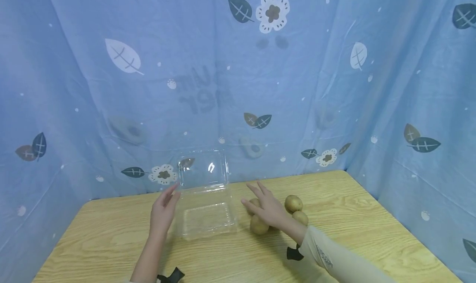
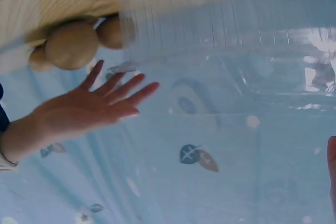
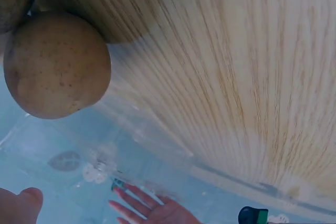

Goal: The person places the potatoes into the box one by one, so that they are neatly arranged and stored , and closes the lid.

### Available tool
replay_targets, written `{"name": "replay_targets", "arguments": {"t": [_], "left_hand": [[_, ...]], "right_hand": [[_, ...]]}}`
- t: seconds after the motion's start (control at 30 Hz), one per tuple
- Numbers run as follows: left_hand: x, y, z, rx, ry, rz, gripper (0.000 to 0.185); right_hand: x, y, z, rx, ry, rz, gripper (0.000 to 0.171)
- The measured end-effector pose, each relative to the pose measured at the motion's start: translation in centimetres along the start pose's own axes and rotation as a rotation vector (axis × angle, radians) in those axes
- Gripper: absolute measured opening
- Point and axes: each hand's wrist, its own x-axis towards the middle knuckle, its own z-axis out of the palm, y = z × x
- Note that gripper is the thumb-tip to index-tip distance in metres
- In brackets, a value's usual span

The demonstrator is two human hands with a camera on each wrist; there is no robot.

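Note:
A clear plastic clamshell box (image 1: pixel 206 221) lies open on the wooden table (image 1: pixel 334 192), its lid (image 1: pixel 202 169) standing upright at the back. My left hand (image 1: pixel 164 208) is beside the box's left edge with fingers straight; contact is unclear. My right hand (image 1: pixel 265 206) hovers spread above several small brown potatoes (image 1: pixel 293 203), holding nothing. In the left wrist view the right hand (image 2: pixel 89 111) is open under the potatoes (image 2: pixel 71 44) and the box (image 2: pixel 226 24). The right wrist view shows one potato (image 3: pixel 56 65) close up and the left hand (image 3: pixel 152 211) far off.
Blue curtain (image 1: pixel 238 68) printed with leaves and flowers closes in the table at the back and both sides. Bare wood (image 1: pixel 111 237) lies in front of the box and at the table's right corner (image 1: pixel 353 217).

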Motion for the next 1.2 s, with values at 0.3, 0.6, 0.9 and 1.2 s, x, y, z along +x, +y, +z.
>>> {"name": "replay_targets", "arguments": {"t": [0.3,0.6,0.9,1.2], "left_hand": [[-0.2,-1.4,-0.1,-0.082,0.040,-0.071,0.050],[0.0,-2.4,0.2,-0.119,0.038,-0.088,0.052],[0.1,-2.6,0.0,-0.108,0.074,-0.082,0.050],[0.3,-3.0,-0.2,-0.121,0.069,-0.090,0.046]], "right_hand": [[0.4,0.6,-0.1,0.032,-0.022,-0.001,0.067],[0.9,0.9,-0.8,0.072,-0.081,0.019,0.055],[1.6,1.3,-0.9,0.085,-0.131,0.007,0.046],[2.0,1.4,-0.3,0.073,-0.155,0.038,0.040]]}}
